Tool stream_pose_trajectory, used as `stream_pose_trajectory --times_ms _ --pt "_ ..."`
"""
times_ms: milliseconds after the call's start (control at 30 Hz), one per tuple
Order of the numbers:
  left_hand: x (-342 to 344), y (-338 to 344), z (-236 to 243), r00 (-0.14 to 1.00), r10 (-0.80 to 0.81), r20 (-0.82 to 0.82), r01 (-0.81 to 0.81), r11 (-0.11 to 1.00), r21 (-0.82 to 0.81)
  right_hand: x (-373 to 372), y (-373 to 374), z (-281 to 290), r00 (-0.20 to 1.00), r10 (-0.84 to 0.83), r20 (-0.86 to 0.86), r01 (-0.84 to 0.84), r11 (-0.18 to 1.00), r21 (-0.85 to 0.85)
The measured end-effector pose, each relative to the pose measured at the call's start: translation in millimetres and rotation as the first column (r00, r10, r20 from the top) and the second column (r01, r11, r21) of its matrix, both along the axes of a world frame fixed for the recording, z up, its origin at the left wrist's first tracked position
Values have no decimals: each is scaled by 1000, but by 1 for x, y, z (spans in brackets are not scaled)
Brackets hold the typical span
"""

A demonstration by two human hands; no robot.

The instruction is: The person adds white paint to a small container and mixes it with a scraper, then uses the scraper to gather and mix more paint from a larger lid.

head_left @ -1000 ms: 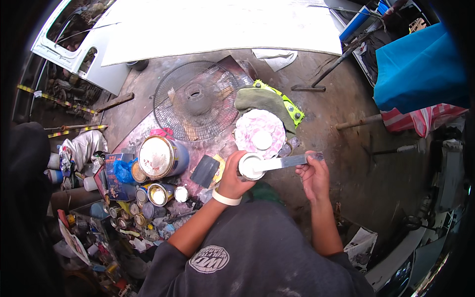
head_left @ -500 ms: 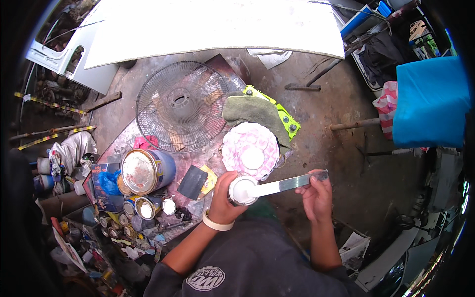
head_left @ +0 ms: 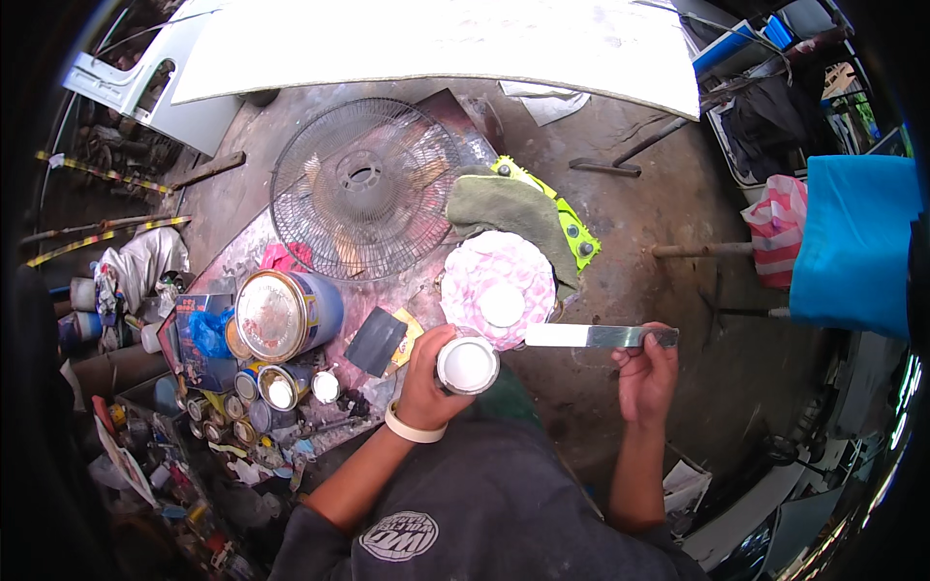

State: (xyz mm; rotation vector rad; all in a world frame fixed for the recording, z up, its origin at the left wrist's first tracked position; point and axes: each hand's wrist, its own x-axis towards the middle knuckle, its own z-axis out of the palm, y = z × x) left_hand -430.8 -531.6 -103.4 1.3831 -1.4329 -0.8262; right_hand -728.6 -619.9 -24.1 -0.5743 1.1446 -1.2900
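Note:
My left hand point(head_left: 424, 387) is wrapped round a small open can of white paint point(head_left: 469, 366), held in front of my body. A flat metal strip point(head_left: 610, 336) is pinched at its right end by my right hand point(head_left: 647, 378). White paint coats the strip's left half, which is clear of the can and points left. Just beyond the can lies a round, ruffled pink-and-white patterned cover point(head_left: 484, 266) with a white spot on it. What is under the cover is hidden.
A wire fan guard point(head_left: 363, 174) lies ahead on the paint-stained board. Left stand a large paint tin point(head_left: 271, 315) and several smaller cans. A dark sanding sheet point(head_left: 376, 342), a grey-green cloth point(head_left: 504, 203) and a yellow-green part point(head_left: 579, 232) lie near. A white panel point(head_left: 436, 39) spans the far side.
The metal strip has come out of the paint can and moved right with my right hand, now nearly level. The can in my left hand has shifted slightly left.

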Motion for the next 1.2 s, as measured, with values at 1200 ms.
stream_pose_trajectory --times_ms 1200 --pt "-4 8 -3 997 -29 74 30 999 -14 -15 9 -31 962 -161 222 111 969 219"
